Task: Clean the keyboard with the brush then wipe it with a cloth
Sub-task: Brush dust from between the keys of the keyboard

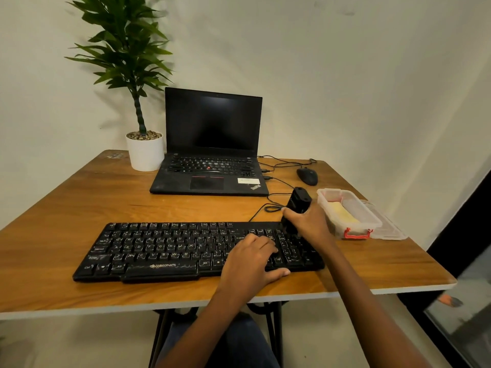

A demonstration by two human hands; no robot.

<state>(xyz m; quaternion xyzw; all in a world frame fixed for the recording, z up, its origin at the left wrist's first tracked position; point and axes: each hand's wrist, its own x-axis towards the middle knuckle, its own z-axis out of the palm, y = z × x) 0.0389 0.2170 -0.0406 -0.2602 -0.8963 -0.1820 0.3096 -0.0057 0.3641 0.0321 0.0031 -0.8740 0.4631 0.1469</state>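
A black keyboard (164,251) lies across the front of the wooden table (79,197). My right hand (308,221) grips a black brush (299,201) upright, its lower end on the keyboard's far right corner. My left hand (252,258) rests on the right part of the keyboard, fingers spread over the keys and thumb along its front edge. A yellow cloth (342,213) lies inside a clear plastic box (372,221) just right of the brush.
An open black laptop (212,144) stands behind the keyboard, with a white potted plant (144,152) to its left. A black mouse (307,176) and loose cables (273,205) lie at the back right. The box's lid (393,229) sits beside the box.
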